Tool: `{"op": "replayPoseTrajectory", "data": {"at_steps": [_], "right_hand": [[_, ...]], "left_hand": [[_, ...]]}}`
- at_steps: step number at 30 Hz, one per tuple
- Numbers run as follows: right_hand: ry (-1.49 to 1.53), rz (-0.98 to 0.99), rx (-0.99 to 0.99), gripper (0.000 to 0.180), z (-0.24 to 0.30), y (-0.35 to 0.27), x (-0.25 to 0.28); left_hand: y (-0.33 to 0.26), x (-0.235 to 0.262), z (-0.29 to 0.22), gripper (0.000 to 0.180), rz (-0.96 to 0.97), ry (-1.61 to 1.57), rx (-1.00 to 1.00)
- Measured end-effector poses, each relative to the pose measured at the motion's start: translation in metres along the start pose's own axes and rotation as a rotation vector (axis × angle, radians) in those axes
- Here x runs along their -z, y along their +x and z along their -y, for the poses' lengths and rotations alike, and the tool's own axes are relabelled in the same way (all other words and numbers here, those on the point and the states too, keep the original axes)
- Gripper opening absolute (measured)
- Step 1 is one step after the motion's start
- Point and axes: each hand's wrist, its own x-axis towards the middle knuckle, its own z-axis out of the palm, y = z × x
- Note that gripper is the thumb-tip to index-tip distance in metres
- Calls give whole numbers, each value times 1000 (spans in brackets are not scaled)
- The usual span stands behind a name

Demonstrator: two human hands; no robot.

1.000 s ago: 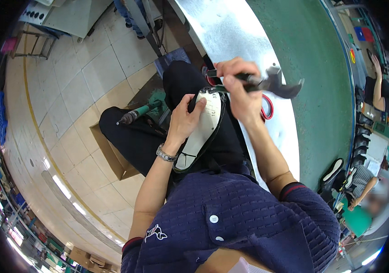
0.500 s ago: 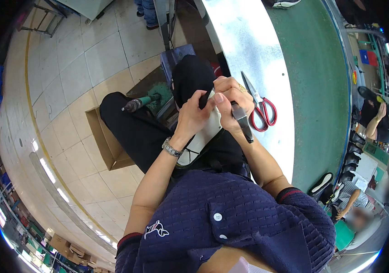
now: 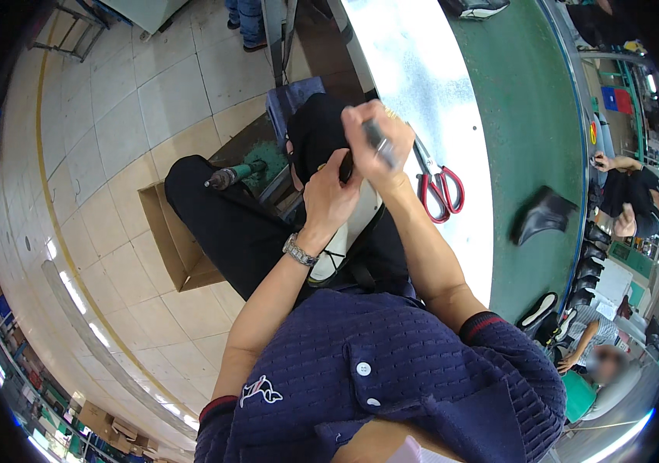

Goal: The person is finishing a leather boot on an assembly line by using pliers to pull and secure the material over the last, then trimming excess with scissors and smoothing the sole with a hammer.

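A shoe with a cream-white sole (image 3: 355, 235) lies sole-up across my lap. My left hand (image 3: 328, 197) is closed around its black far end, steadying it. Over that end is my right hand (image 3: 368, 150), smeared by motion and wrapped round a steel hand tool (image 3: 379, 142) whose exact kind is unclear. The part of the shoe under my right hand is hidden. Scissors with red handles (image 3: 441, 189) lie on the white tabletop (image 3: 422, 69), just right of my right hand.
A green belt (image 3: 514, 131) runs beyond the tabletop, carrying a black boot (image 3: 544, 216) and other shoes. By my left knee are a green-handled power tool (image 3: 233, 174) and a cardboard box (image 3: 183, 266). Co-workers sit on the right, one in black (image 3: 630, 189).
My right hand has moved up and left with the steel tool, tilting it differently. My left hand stays on the shoe. A black boot now shows on the green belt.
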Motion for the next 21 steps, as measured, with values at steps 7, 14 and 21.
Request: {"op": "replayPoseTrajectory", "data": {"at_steps": [7,14,21], "right_hand": [[275,146,-765,23,-15,68,68],[-171,868,-730,59,54,2,135],[-425,1110,-722,65,73,-7,138]], "left_hand": [[-7,3,12,54,-36,-106,-16],[-5,11,8,52,48,-142,43],[-6,12,-2,50,45,-83,41]]}}
